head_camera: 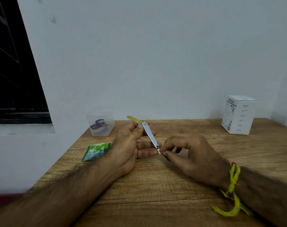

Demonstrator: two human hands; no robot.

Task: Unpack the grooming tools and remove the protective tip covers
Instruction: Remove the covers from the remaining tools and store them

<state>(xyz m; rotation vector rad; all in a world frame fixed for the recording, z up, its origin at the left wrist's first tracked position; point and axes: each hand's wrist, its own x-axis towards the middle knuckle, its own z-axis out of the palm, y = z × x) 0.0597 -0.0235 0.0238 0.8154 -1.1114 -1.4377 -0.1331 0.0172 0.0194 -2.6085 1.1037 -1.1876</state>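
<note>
A slim silver grooming tool (150, 134) with a yellow end (133, 119) hangs over the middle of the wooden table (156, 185). My left hand (131, 148) pinches its upper part between thumb and fingers. A small white tip cover (158, 151) sits at the tool's lower end. My right hand (188, 156) pinches that cover with thumb and forefinger. A thin dark piece shows just under the right thumb; I cannot tell what it is.
A torn green packet (96, 151) lies on the table to the left of my left hand. A clear plastic tub (101, 124) with dark items stands at the back left corner. A white carton (238, 114) stands at the back right, against the wall.
</note>
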